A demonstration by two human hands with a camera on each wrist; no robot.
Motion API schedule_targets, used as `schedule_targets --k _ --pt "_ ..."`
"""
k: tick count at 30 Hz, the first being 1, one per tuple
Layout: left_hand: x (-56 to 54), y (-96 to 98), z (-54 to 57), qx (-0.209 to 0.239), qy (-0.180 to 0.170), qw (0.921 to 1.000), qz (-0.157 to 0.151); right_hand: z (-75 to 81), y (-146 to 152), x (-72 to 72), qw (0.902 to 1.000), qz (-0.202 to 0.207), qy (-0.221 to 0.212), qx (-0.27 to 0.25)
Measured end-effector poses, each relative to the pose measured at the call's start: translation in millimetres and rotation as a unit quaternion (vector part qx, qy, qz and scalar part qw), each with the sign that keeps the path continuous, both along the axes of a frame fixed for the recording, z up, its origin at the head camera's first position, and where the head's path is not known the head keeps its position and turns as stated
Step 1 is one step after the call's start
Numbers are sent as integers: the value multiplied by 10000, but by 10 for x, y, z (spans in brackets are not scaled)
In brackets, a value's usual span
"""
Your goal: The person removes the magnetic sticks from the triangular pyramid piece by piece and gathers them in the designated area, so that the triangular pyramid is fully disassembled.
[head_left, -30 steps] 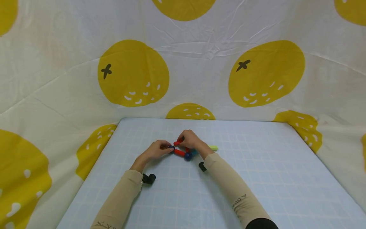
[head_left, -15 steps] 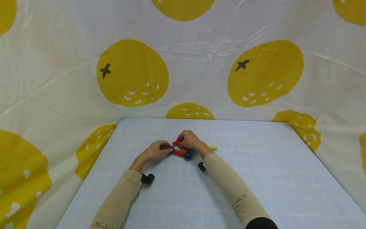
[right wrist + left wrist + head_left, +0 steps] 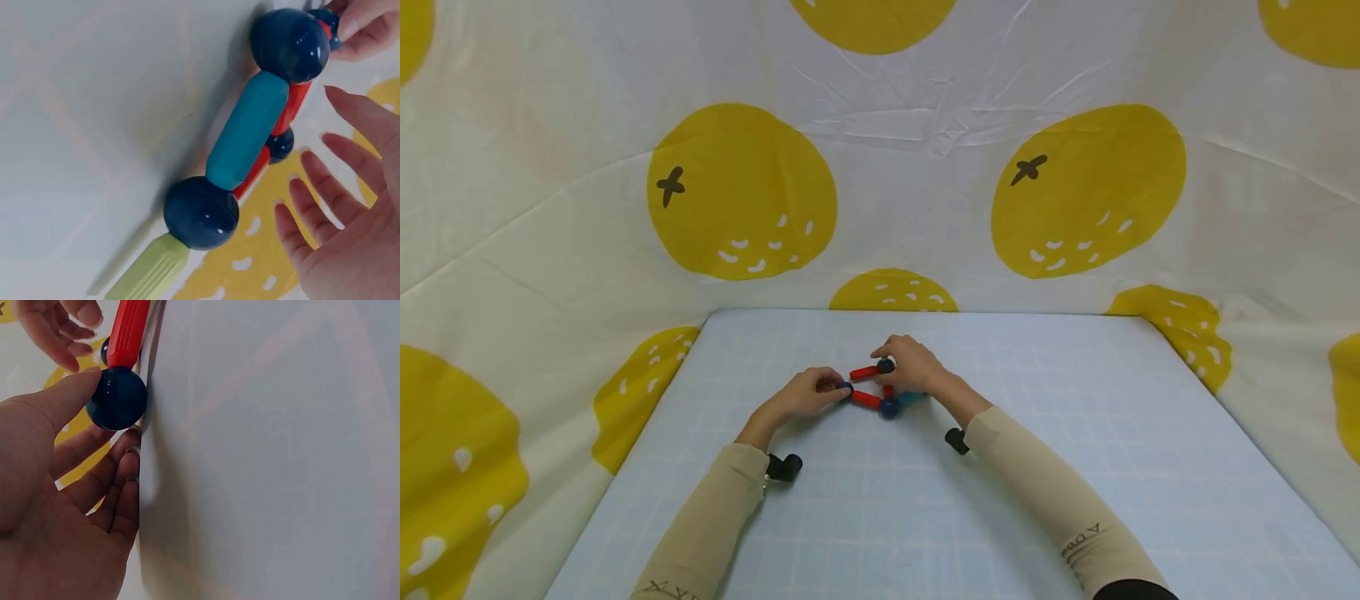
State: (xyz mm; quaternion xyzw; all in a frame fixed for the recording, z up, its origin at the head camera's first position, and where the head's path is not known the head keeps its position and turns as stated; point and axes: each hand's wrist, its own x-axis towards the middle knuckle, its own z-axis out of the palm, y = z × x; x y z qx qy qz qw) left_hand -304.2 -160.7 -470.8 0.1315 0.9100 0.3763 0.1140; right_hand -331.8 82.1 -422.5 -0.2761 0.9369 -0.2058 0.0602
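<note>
Dark blue balls and coloured magnetic rods form a joined structure on the table. My left hand (image 3: 805, 393) pinches the ball (image 3: 117, 399) at its left corner between thumb and fingers. From that corner a red rod (image 3: 867, 400) runs to a front ball (image 3: 889, 407). A teal rod (image 3: 247, 130) leads on to another ball (image 3: 201, 212), with a lime rod (image 3: 149, 270) beyond it. At the back, a second red rod (image 3: 863, 372) ends at a ball (image 3: 886, 365). Beside that ball my right hand (image 3: 356, 187) has its fingers spread and loose, holding nothing.
The structure stands toward the far part of a table (image 3: 1075, 467) with a pale checked cover. A white cloth with yellow fruit prints (image 3: 741, 192) hangs behind and at both sides. A black wrist camera (image 3: 784, 468) sits at the left sleeve.
My right hand has let go of the back red rod and shifted right, uncovering the ball at its end. In the head view the lime rod is now hidden. My left hand keeps its pinch.
</note>
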Motion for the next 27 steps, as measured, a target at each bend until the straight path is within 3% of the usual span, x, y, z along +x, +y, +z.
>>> schedule_targets --k 9,27 --pt "9 7 1 61 35 10000 -5 -88 47 87 9975 319 -291 -565" --pt "13 -15 -27 159 135 9998 -77 -231 -83 150 9975 510 -387 -292"
